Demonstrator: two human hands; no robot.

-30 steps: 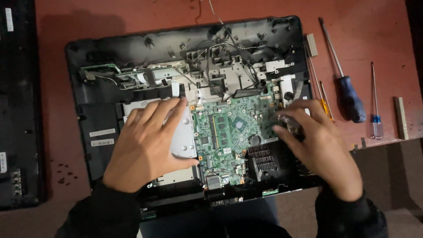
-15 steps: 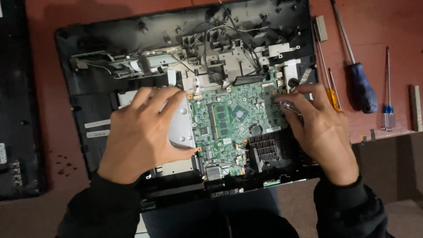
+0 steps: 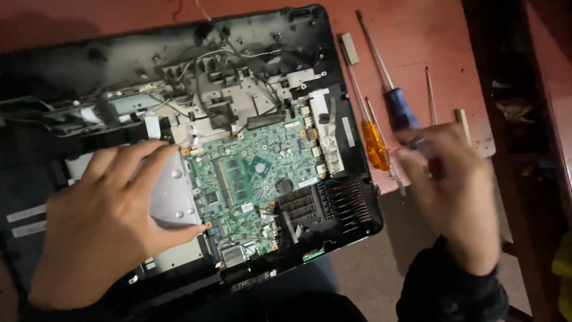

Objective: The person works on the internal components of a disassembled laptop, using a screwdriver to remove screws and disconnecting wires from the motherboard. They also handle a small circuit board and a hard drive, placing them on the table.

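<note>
The left hand (image 3: 101, 220) lies flat, fingers spread, on the silver metal drive (image 3: 173, 197) inside the opened black laptop chassis (image 3: 351, 197). The blurred right hand (image 3: 453, 185) hovers beside the blue-handled screwdriver (image 3: 399, 110) at the red desk's (image 3: 417, 36) right edge; its grip cannot be told.

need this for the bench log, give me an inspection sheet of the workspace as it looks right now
surface: reddish table, front edge beside the case.
job's things: opened black computer case; green circuit board; silver drive.
clutter: blue-handled screwdriver, orange-handled screwdriver, thin screwdriver, small grey block.
grippers: left hand flat on the drive; right hand blurred, off the case by the screwdrivers, grip unclear.
cables: thin wires across the upper case.
surroundings: dark furniture at right, unclear.
</note>
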